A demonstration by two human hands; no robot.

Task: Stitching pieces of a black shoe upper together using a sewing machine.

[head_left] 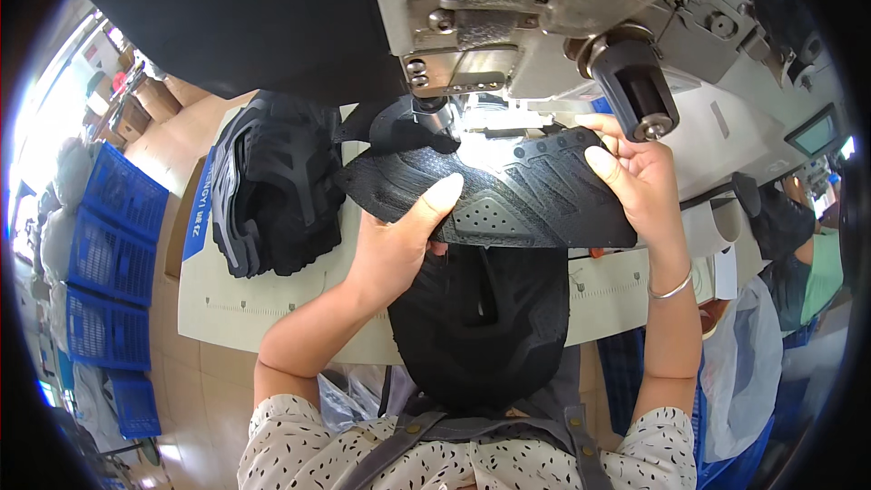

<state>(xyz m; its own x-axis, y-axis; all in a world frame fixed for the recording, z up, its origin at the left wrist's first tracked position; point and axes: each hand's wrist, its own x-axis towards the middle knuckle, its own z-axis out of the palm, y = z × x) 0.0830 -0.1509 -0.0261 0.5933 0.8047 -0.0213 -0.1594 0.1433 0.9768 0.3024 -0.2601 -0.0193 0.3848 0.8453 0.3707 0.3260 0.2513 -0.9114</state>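
Between my hands I hold a black shoe upper [544, 186], with perforated and ribbed overlays, just below the lit needle area of a sewing machine [435, 113]. My left hand [404, 240] pinches its lower left part, thumb on top and fingers mostly hidden underneath. My right hand [640, 177] grips the right end, thumb on the face and fingers behind the edge. The upper's top edge lies close to the machine's bright work spot; glare hides whether it touches the needle. Another black upper [481, 327] hangs over the table edge towards my lap.
A stack of black shoe uppers [281, 186] lies on the left of the pale table [236, 308]. The machine's dark cylinder [635, 86] juts down above my right hand. Blue crates [109, 254] stand at the far left, and a plastic bag [744, 372] hangs at the right.
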